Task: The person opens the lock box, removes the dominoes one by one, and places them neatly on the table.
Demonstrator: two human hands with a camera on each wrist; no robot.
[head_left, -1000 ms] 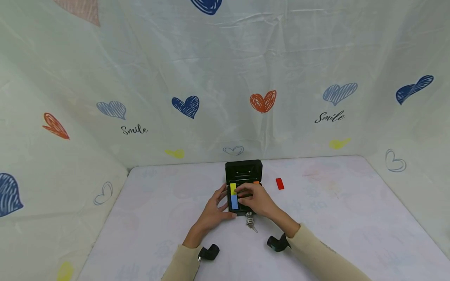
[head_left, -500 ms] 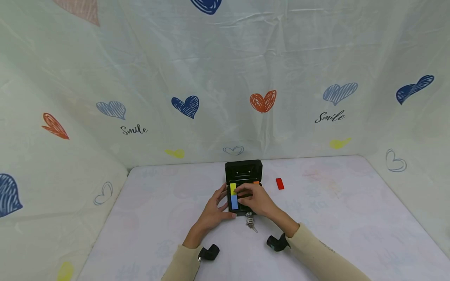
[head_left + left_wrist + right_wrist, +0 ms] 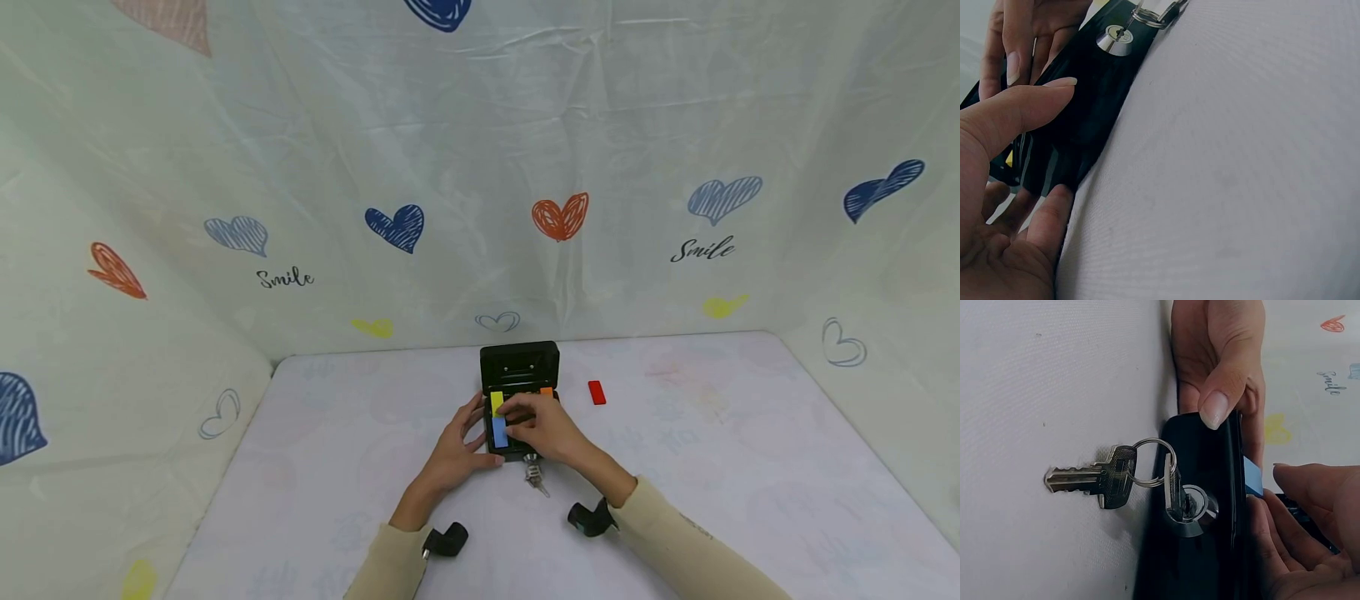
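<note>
Near the far edge of a white-covered table (image 3: 337, 500) sits a black lockable cash box (image 3: 1200, 447), its lid (image 3: 520, 358) raised at twelve o'clock. The work looks well along: three coloured blocks lie inside the box, and one lies outside it.

The person's left hand (image 3: 452, 454) holds the box at eight o'clock, fingers spread along the side wall and thumb against the front. The right hand (image 3: 550, 429) reaches in from four o'clock, its fingers bent and its thumb and index tips close to the blocks; whether they pinch one cannot be told.

Inside, a blue block (image 3: 500, 433) lies at eight o'clock, end to end with a yellow block (image 3: 497, 400) at ten. An orange block (image 3: 547, 390) shows at one o'clock; the right hand hides the space below it. A red block (image 3: 597, 392) lies flat on the table, apart from the box, between two and three o'clock.

At six o'clock, one key stands in the lock (image 3: 1209, 506); a second key (image 3: 1088, 479) hangs from the shared ring (image 3: 1169, 449).
</note>
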